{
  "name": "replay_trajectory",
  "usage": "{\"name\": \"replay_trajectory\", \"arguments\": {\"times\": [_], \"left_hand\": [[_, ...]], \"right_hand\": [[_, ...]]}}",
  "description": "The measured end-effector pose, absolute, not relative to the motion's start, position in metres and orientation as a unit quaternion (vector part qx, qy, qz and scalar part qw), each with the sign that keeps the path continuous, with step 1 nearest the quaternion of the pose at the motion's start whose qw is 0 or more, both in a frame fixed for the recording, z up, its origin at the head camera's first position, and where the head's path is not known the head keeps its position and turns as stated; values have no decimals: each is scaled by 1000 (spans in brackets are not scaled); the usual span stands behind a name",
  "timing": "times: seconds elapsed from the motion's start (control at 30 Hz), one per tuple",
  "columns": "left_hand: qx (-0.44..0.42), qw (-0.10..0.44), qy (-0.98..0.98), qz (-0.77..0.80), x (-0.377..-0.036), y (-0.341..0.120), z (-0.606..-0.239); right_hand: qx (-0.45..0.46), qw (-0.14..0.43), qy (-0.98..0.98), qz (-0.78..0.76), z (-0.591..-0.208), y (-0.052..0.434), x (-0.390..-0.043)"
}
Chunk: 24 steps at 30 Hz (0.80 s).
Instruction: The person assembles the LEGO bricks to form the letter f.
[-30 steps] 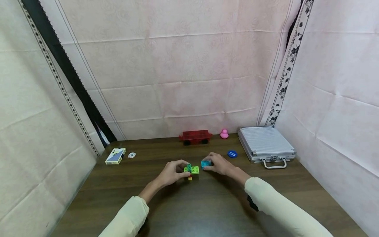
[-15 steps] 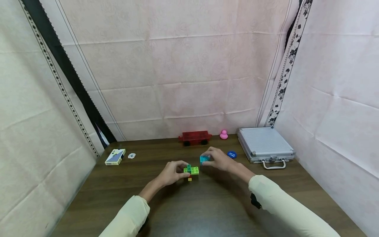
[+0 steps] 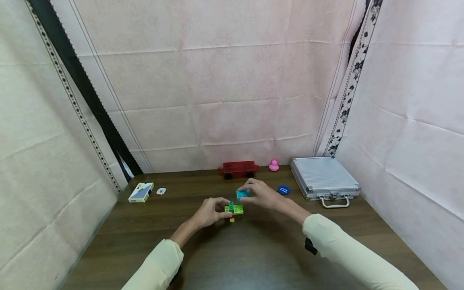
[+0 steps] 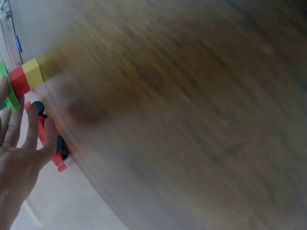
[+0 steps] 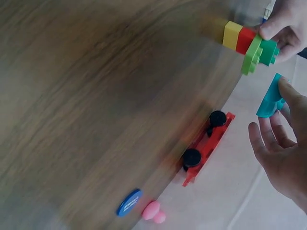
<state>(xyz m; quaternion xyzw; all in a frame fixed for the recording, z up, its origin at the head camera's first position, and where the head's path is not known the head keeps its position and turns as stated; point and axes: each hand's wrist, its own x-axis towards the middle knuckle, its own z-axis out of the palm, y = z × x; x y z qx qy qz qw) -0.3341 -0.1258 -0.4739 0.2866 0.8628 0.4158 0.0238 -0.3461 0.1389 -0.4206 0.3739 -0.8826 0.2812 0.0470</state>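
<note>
A stack of toy building bricks stands upright on the table: a yellow brick [image 5: 232,35] at the bottom, a red brick [image 5: 245,40], a wide lime-green brick [image 3: 238,209], and a darker green brick [image 5: 269,51] on top. My left hand [image 3: 209,212] pinches this stack from its left side, thumb in front, near the green layers. Thumb and fingers of my right hand [image 3: 262,195] hold a light-blue brick [image 3: 241,195] in the air. In the right wrist view it hangs apart from the stack, with a gap between them.
Behind the hands, a red toy wagon [image 3: 238,169] with black wheels and a pink toy figure [image 3: 274,165] stand by the back cloth. A blue disc [image 3: 283,190] and silver case [image 3: 325,177] lie right. A card box [image 3: 141,192] and small white piece [image 3: 161,191] lie left.
My right hand has lifted the light-blue brick and carried it left, toward the stack. My left hand stays in place on the stack.
</note>
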Motion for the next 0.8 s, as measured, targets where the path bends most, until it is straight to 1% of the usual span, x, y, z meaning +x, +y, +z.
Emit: {"name": "replay_trajectory", "arguments": {"times": [0.2,0.43,0.8], "left_hand": [[281,31,864,416,-335,-126,-474],[282,36,865,412,-335,-126,-475],[282,34,863,418,-336,-126,-474]], "right_hand": [[390,45,-876,280,-421,127,-342],[388,28,-881,268,-425,120,-337],[390,32,-882,261,-429,117,-337]]}}
